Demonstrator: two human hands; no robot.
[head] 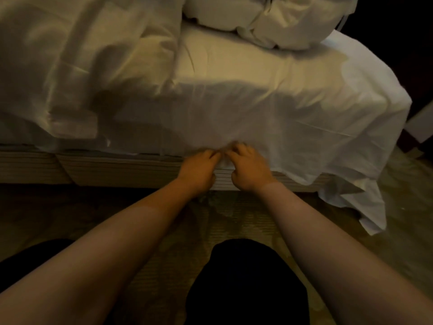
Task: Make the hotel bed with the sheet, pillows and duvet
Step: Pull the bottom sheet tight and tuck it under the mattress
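Observation:
A white sheet covers the mattress and hangs down its near side. My left hand and my right hand sit close together at the sheet's lower edge, where the mattress meets the bed base. Both hands have curled fingers that grip the sheet's edge; the fingertips are blurred. To the right, the sheet's loose corner hangs to the floor. A rumpled white duvet lies heaped on the left of the bed. White pillows are piled at the top right.
The ribbed bed base runs along the near side of the bed. Patterned carpet lies between me and the bed. My dark-clothed knees are at the bottom. A pale object stands at the right edge.

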